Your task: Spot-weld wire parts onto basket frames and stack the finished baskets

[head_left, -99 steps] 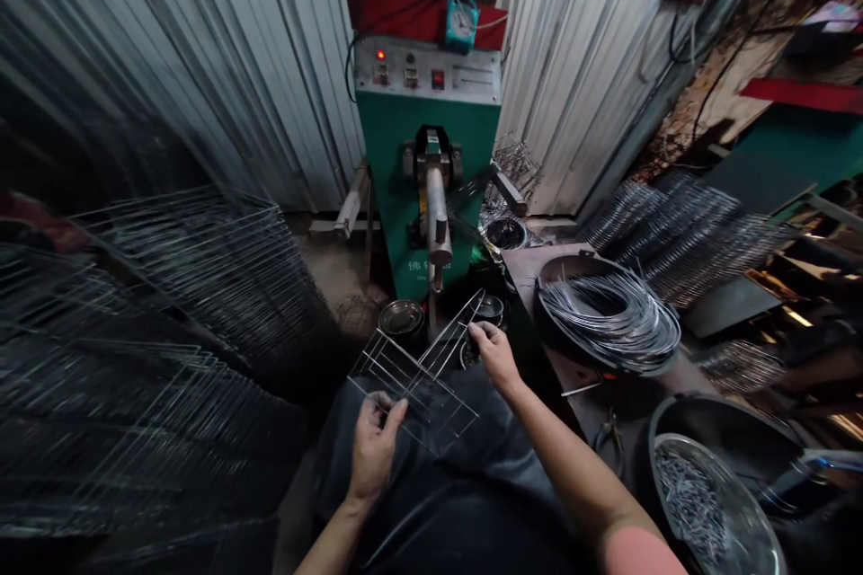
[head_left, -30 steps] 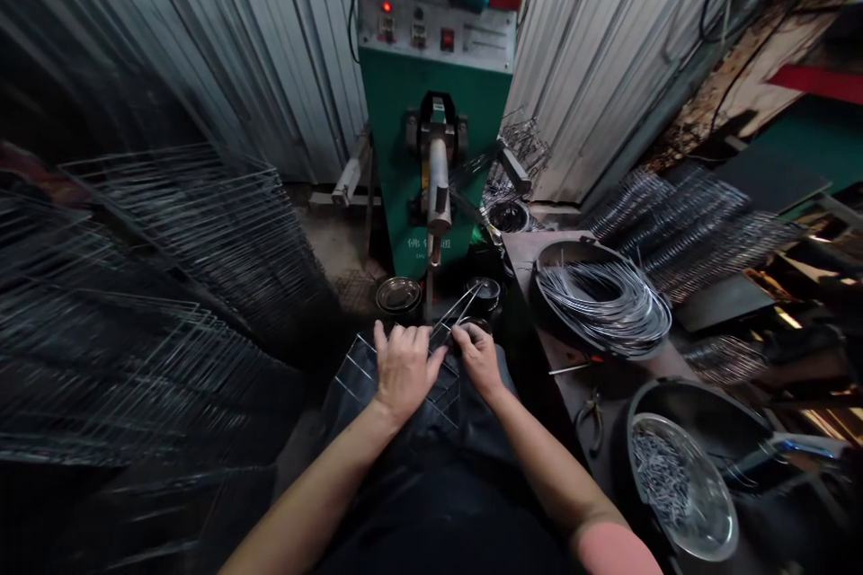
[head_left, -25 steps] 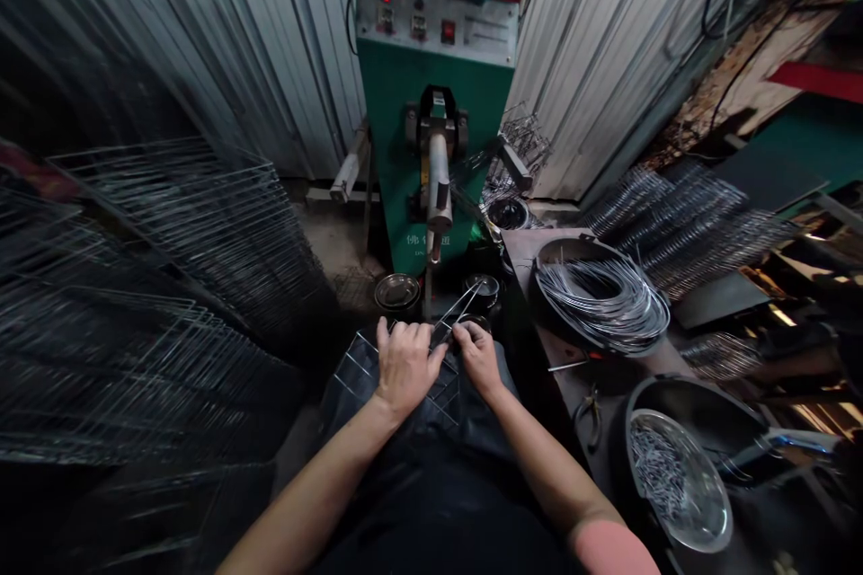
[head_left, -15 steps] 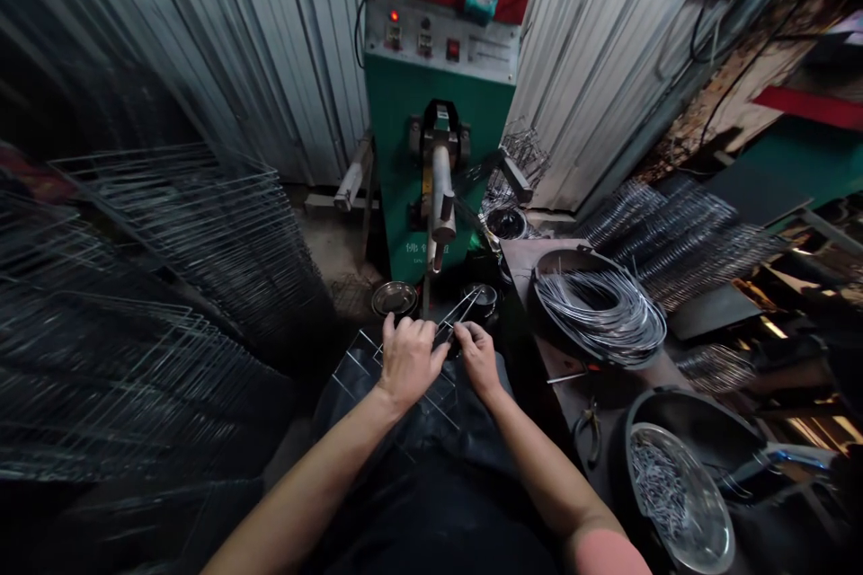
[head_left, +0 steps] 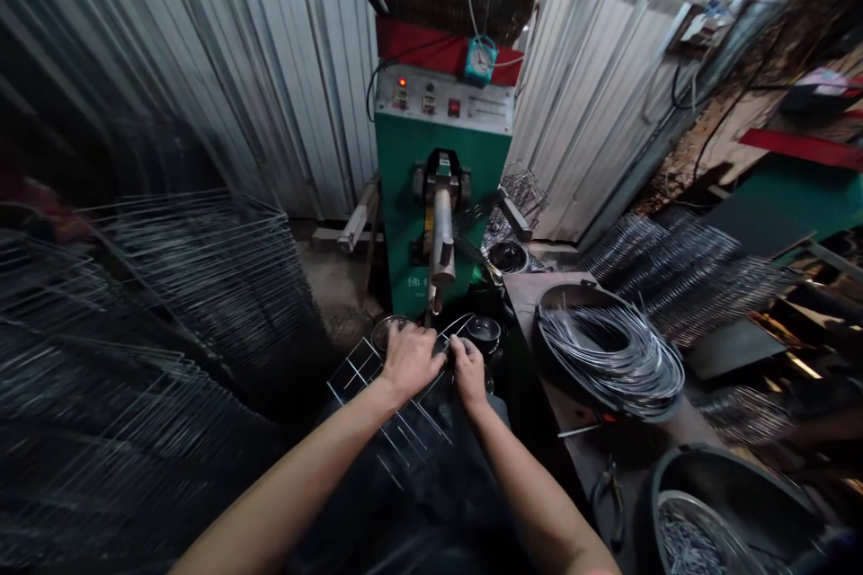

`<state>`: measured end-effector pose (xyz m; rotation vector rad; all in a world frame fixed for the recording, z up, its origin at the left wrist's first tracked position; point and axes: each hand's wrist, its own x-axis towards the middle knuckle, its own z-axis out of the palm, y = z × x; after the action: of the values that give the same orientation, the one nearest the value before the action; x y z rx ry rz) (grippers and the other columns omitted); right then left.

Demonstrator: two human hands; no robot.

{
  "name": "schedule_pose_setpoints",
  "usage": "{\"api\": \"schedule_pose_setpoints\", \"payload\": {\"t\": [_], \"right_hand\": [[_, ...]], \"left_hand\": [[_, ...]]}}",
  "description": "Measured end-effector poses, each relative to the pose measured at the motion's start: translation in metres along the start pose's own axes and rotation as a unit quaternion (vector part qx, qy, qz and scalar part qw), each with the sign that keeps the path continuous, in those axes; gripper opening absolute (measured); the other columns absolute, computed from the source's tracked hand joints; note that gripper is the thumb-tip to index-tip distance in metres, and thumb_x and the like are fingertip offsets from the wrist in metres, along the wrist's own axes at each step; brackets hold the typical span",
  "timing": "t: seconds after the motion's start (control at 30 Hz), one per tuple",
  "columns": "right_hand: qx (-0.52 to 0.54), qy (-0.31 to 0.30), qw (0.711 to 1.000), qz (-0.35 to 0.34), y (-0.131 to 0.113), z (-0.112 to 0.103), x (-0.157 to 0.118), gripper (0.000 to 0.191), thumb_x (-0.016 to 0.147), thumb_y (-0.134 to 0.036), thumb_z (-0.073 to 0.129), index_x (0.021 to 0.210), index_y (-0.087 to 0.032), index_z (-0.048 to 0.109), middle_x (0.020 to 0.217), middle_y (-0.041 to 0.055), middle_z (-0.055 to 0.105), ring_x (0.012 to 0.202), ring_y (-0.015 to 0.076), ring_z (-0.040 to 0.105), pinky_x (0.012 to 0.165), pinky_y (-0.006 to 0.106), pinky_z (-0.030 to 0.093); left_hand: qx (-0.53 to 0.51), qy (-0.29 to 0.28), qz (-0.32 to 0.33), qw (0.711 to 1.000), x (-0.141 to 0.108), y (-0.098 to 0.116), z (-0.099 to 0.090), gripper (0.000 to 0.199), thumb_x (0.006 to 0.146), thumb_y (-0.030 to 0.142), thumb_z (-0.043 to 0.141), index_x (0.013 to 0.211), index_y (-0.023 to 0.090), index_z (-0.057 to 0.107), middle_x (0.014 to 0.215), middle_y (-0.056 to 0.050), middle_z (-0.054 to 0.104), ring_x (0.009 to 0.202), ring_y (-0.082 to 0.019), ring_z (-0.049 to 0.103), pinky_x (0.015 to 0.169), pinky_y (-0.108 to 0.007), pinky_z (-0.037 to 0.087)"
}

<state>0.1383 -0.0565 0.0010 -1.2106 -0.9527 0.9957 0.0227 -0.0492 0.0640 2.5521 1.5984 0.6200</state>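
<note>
Wire racks [head_left: 202,287], stacked, too many to count. One welded wire grid [head_left: 387,409], light, stiff, slightly springy, held above the lap; best taken by its outer wires. Left hand [head_left: 411,364] curled closed over it; right hand [head_left: 468,373] pinching its far wire. One green spot welder [head_left: 431,207]. One wire coil [head_left: 610,359] on the tabletop [head_left: 522,301]; one pair of pliers [head_left: 607,499].

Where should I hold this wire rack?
Grip the wire rack by its outer frame wire at the end toward the machine, from above, where your left hand and right hand sit: the grid is thin, open wire, so that edge likely holds firmest.
</note>
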Motion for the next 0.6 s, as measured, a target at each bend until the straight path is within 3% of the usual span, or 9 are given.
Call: {"api": "schedule_pose_setpoints", "payload": {"t": [0.27,0.6], "right_hand": [[0.022,-0.006,1.000,0.000,0.019,0.009,0.028,0.036,0.073,-0.053,0.052,0.060,-0.019,0.047,0.056,-0.0033,0.043,0.052,0.0108,0.037,0.052,0.023,0.034],[0.063,-0.005,0.998,0.013,0.023,0.021,0.047,0.035,0.069,-0.051,0.056,0.059,-0.018,0.047,0.054,-0.0039,0.044,0.051,0.0095,0.039,0.049,0.022,0.034]], "left_hand": [[0.037,-0.034,0.003,0.999,0.023,-0.013,0.005,0.017,0.075,0.031,0.054,0.075,0.017,0.063,0.082,-0.015,0.068,0.086,-0.031,0.057,0.085,-0.048,0.032],[0.088,-0.089,-0.024,0.992,0.045,-0.017,-0.004,0.024,0.076,0.034,0.051,0.081,0.017,0.068,0.083,-0.014,0.069,0.088,-0.030,0.059,0.077,-0.041,0.036]]}}
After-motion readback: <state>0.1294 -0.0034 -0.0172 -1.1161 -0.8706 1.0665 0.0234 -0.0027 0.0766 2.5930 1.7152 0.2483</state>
